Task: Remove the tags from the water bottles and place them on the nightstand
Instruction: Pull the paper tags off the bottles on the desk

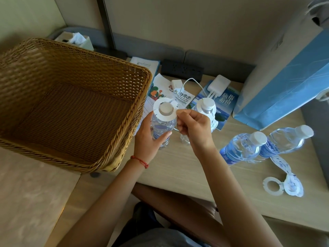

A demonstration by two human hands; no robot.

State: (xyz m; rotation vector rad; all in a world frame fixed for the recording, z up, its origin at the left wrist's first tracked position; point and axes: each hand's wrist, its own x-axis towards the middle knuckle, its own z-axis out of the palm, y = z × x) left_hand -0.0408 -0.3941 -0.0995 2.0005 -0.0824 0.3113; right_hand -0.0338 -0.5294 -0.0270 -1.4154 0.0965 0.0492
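The right hand (pixel 191 125) pinches the edge of a paper ring tag (pixel 164 109) at the cap, while the left hand (pixel 149 139) wraps the held bottle (pixel 161 128) just right of the wicker basket (pixel 71 104). The tag looks thin, limp and easy to tear; the bottle full, smooth, slightly squashy. Better to grip its ribbed middle. Two untagged bottles (pixel 263 145) lie well right of the basket, loose tags (pixel 283 182) beside them.
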